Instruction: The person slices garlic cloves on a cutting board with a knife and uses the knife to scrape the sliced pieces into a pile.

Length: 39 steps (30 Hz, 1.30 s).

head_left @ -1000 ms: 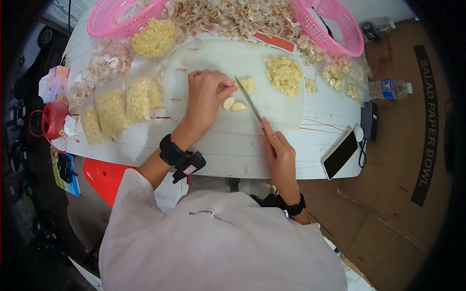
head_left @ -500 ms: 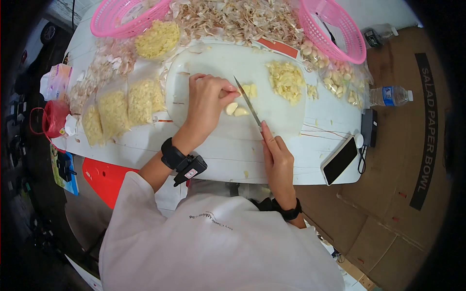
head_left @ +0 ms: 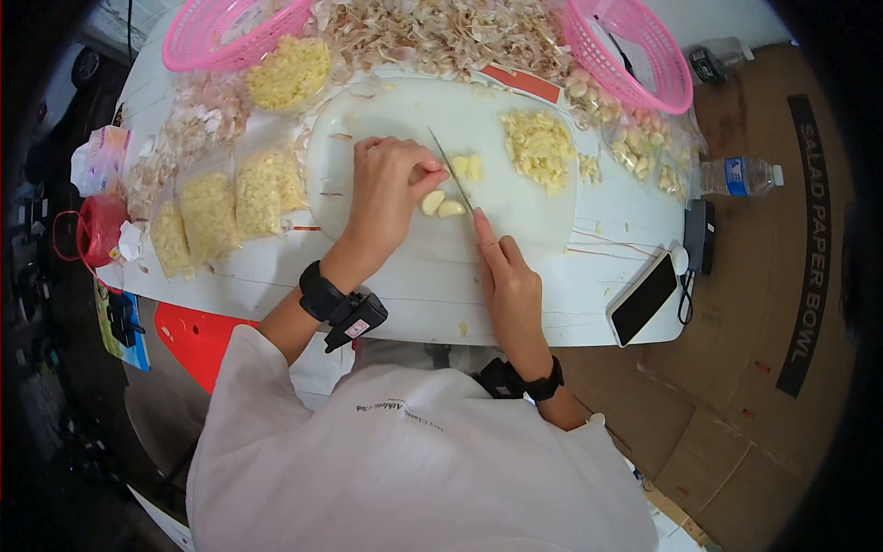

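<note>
The knife (head_left: 450,172), gripped in the closed right hand (head_left: 509,287), has been drawn leftward and now touches the curled left hand (head_left: 391,189), which pins a garlic clove (head_left: 430,175) on the white board (head_left: 386,110); two peeled cloves (head_left: 441,205) lie just nearer, so a cut is judged under way

pink baskets (head_left: 635,55), pale yellow garlic cloves (head_left: 440,204), white cutting board (head_left: 405,120), black phone (head_left: 644,299).
</note>
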Motion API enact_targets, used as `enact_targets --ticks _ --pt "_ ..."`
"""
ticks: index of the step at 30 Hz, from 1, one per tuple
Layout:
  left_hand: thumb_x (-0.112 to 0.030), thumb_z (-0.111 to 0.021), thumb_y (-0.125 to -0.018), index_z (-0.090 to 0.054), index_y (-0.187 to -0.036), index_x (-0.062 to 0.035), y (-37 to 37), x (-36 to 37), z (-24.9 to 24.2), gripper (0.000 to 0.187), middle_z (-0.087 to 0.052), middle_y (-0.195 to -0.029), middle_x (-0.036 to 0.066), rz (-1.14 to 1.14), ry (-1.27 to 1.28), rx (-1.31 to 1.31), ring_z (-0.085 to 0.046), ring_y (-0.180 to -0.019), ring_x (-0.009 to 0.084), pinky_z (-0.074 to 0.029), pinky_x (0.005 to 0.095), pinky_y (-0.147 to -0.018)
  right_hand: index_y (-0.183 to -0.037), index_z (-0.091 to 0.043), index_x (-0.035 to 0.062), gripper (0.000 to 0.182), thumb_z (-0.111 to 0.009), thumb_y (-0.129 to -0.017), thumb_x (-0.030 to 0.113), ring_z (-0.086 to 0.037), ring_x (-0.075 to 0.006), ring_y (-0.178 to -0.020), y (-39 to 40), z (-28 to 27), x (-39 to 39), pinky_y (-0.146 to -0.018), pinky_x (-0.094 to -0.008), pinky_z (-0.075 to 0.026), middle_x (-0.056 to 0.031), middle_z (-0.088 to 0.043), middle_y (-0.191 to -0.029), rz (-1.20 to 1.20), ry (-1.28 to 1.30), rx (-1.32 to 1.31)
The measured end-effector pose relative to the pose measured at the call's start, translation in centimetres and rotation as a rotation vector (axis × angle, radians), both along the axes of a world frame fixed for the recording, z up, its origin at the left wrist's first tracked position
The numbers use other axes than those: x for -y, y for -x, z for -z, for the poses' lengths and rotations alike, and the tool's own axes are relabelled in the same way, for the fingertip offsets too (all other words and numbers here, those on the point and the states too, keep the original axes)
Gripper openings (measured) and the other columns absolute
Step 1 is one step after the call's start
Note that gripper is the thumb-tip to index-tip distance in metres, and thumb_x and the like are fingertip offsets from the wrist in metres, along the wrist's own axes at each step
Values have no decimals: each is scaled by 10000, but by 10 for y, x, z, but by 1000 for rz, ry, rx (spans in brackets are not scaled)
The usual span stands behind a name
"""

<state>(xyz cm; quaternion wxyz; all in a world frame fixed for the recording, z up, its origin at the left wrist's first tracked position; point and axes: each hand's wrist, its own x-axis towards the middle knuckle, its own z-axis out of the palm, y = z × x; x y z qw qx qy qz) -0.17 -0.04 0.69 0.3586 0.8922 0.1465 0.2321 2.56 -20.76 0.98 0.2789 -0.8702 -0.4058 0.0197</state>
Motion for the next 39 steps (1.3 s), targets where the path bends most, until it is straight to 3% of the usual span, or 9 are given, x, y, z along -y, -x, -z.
enact_targets --ticks 6,8,11,24,30,32,39 --pt "-166 -784 -771 -702 -771 -61 0 0 2 134 -690 -752 49 -31 -5 14 -618 -786 244 -373 402 -942 -1443 -508 162 634 -642 -852 -25 -566 -279 -585 -5 -1 1 -519 -392 -495 -100 -522 -810 -2 -7 -17" --pt "-163 -780 -775 -705 -773 -55 0 -1 2 132 -695 -759 50 -15 25 1 -619 -789 243 -374 400 -941 -1439 -516 170 606 -633 -877 -24 -556 -276 -585 -8 -1 1 -526 -395 -480 -108 -526 -794 4 -162 -86" --pt "-157 -776 -779 -707 -774 -53 0 0 3 125 -696 -759 53 -16 -11 2 -618 -790 244 -374 400 -942 -1438 -519 175 587 -624 -895 -22 -544 -273 -579 -2 0 3 -535 -395 -472 -115 -527 -781 37 -159 -101" --pt "-144 -784 -766 -705 -771 -54 0 0 4 120 -692 -748 49 -24 -27 11 -614 -793 245 -373 403 -945 -1426 -538 168 613 -629 -869 -72 -532 -250 -592 10 -9 6 -571 -349 -481 -111 -545 -795 56 -24 -49" --pt "-145 -782 -770 -711 -774 -59 0 0 3 112 -689 -744 52 -13 -3 -17 -614 -773 243 -376 402 -939 -1434 -526 188 654 -639 -844 -70 -541 -267 -583 9 -3 1 -556 -407 -471 -112 -514 -787 80 59 -29" --pt "-107 -761 -781 -705 -783 -47 0 0 5 83 -680 -737 64 -13 8 13 -613 -804 256 -362 420 -932 -1457 -493 174 699 -644 -811 -47 -580 -264 -572 3 2 2 -504 -377 -503 -82 -524 -798 16 21 37" --pt "-104 -773 -772 -702 -772 -43 0 -1 4 93 -671 -700 77 -2 36 29 -615 -784 258 -368 411 -919 -1438 -521 167 619 -631 -865 -42 -551 -267 -573 -4 -1 3 -532 -389 -486 -105 -525 -767 18 -150 -83"
